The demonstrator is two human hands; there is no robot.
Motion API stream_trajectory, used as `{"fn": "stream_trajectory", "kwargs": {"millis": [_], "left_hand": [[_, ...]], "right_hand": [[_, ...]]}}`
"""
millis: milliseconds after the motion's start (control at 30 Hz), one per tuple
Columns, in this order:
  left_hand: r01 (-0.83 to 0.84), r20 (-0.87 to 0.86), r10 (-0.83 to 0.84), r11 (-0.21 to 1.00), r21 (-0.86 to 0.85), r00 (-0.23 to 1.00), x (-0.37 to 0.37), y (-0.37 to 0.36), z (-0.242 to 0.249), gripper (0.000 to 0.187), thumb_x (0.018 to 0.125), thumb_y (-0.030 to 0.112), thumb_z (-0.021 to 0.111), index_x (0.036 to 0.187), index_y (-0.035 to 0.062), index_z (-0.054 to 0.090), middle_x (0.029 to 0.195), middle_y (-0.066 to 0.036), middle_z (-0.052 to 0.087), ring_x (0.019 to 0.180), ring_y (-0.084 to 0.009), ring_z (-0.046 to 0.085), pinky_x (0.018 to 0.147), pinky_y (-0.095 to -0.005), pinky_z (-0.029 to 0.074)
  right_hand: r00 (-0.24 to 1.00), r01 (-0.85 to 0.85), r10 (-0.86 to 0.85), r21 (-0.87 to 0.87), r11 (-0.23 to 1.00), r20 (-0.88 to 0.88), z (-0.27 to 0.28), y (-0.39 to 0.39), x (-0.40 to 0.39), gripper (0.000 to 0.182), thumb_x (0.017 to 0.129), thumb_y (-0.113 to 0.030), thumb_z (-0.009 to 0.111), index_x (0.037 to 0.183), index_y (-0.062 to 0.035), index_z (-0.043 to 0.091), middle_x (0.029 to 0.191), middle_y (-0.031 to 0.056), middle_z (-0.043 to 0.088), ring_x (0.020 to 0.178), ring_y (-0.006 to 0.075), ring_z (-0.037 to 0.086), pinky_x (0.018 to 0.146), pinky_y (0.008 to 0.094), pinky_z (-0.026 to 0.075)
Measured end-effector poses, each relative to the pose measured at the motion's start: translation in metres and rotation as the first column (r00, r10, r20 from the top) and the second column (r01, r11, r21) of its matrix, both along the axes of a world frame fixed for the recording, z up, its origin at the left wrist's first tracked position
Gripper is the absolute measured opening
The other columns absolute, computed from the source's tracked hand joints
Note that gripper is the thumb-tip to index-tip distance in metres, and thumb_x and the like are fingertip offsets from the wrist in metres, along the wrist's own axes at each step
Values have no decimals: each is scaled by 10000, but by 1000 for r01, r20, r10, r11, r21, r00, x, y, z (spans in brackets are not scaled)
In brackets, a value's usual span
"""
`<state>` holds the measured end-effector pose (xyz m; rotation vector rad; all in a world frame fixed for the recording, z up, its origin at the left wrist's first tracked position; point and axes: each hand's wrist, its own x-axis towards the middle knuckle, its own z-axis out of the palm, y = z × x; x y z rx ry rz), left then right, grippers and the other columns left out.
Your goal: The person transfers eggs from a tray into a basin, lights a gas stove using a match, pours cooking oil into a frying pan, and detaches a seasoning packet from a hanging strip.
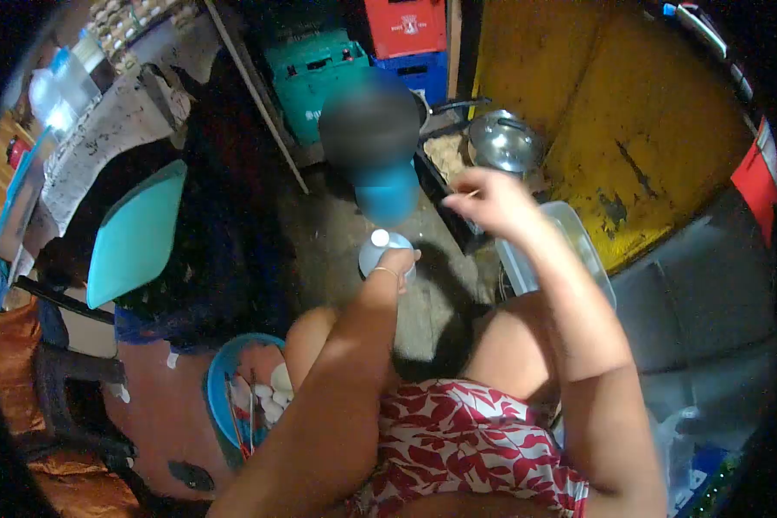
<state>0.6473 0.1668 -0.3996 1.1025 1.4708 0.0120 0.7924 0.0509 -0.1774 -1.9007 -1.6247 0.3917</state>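
one cup (pixel 380 253) under left fingers (pixel 401 257)

Around the cup (pixel 387 256), which the left hand (pixel 394 263) grips, bare concrete floor (pixel 337 237) lies open to its left and just below it, between the knees. Beyond the cup a person's blurred head blocks the way, with crates (pixel 319 78) stacked farther behind it; to the cup's right the raised right hand (pixel 492 200), a clear tub (pixel 570 237), a tray (pixel 445 164) and a steel lid (pixel 502 142) crowd the path. Left of the cup a teal board (pixel 138 231) stands tilted, and a blue plate (pixel 233 388) of food sits below it by the left knee.
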Motion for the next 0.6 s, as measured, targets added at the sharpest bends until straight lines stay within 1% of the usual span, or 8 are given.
{"fn": "stream_trajectory", "kwargs": {"millis": [100, 233, 267, 300, 367, 467, 500, 600], "left_hand": [[-148, 127, 164, 981, -129, 978, -2, 18, -2, 442, 838, 451, 612, 1186, 189, 541, 1083, -45, 534, 847, -264, 510, 704, -499, 441], [-240, 183, 265, 959, -147, 947, 4, 38, -30, 502, 835, 527, 600, 1239, 237, 531, 1273, -5, 513, 860, -289, 506, 734, -499, 419], [-339, 227, 351, 936, -95, 908, 3, 34, -20, 498, 825, 356, 662, 1233, 102, 527, 1105, -143, 594, 899, -316, 579, 711, -495, 444], [-338, 228, 351, 936, -92, 908, 5, 43, -41, 498, 825, 356, 662, 1233, 102, 527, 1105, -143, 594, 899, -316, 579, 711, -495, 444], [-538, 586, 472, 840, -72, 658, 8, 69, -103, 390, 850, 264, 649, 1178, 70, 568, 1102, -146, 635, 882, -292, 608, 728, -444, 459], [-538, 425, 431, 825, 173, 796, 3, 39, -28, 289, 864, 218, 644, 1089, 40, 616, 1048, -168, 668, 884, -300, 639, 768, -415, 479], [-544, 421, 440, 823, 166, 793, 4, 39, -33, 289, 864, 218, 644, 1089, 40, 616, 1048, -168, 668, 884, -300, 639, 768, -415, 479], [-282, 198, 203, 765, 578, 959, 9, 40, -37, 323, 863, 300, 653, 1022, 21, 632, 1023, -241, 656, 947, -391, 640, 825, -461, 481]], "right_hand": [[987, -153, 149, -76, 985, -64, -47, 42, -22, 306, 810, -291, 719, 996, -53, 668, 938, 154, 697, 845, 252, 670, 750, 374, 521], [869, -220, 398, -491, 843, 293, -55, 35, -23, 522, 796, -414, 719, 1190, -84, 625, 1106, 187, 658, 1030, 339, 633, 864, 409, 499], [870, -221, 398, -490, 843, 292, -62, 39, -17, 522, 796, -414, 719, 1190, -84, 625, 1106, 187, 658, 1030, 339, 633, 864, 409, 499], [912, -257, 378, -492, 832, 162, -74, 47, -7, 554, 795, -415, 724, 1220, -79, 608, 1147, 190, 645, 1061, 335, 622, 892, 404, 491], [934, -298, 356, -487, 821, 27, -83, 55, 5, 586, 795, -417, 729, 1251, -75, 592, 1189, 193, 631, 1092, 331, 612, 921, 399, 483], [956, -273, 294, -399, 876, -7, -100, 63, 18, 626, 771, -435, 734, 1236, -39, 597, 1110, 211, 659, 1049, 347, 629, 916, 399, 485], [954, -278, 300, -406, 870, -10, -100, 62, 18, 626, 771, -435, 734, 1236, -39, 597, 1110, 211, 659, 1049, 347, 629, 916, 399, 485], [947, -293, 321, -471, 832, -22, -87, 62, 18, 617, 785, -438, 724, 1229, -32, 591, 1147, 230, 638, 1063, 368, 616, 926, 411, 480]]}}
